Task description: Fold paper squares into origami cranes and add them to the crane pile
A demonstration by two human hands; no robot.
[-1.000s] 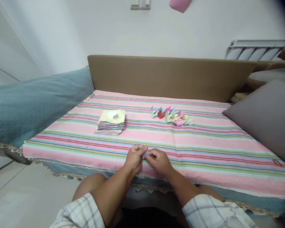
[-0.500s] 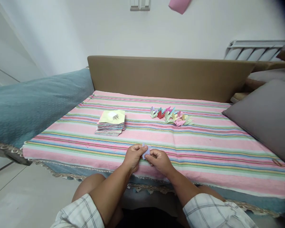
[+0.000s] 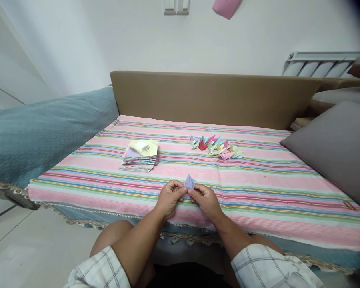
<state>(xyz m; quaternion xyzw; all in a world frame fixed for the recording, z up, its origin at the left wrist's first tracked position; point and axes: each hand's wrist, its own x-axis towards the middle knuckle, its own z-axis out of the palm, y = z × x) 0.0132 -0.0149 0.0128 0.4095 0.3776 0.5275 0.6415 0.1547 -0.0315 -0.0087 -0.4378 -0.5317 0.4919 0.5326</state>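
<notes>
A small lilac folded paper piece [image 3: 189,182] stands up between my two hands just above the striped cloth [image 3: 258,188]. My left hand [image 3: 169,197] pinches its left side and my right hand [image 3: 206,199] pinches its right side, fingers closed on it. Farther back on the cloth lies a stack of coloured paper squares [image 3: 139,155] with a small white object on top. To the right of the stack is a cluster of several folded paper cranes [image 3: 216,146] in mixed colours.
A brown padded board [image 3: 210,96] runs along the back of the striped surface. A teal cushion [image 3: 33,132] lies at the left and a grey pillow [image 3: 339,148] at the right. White wall and a radiator [image 3: 321,62] are behind.
The lilac paper has risen from between my fingers and now sticks up more plainly. Both hands shifted slightly to the right and up.
</notes>
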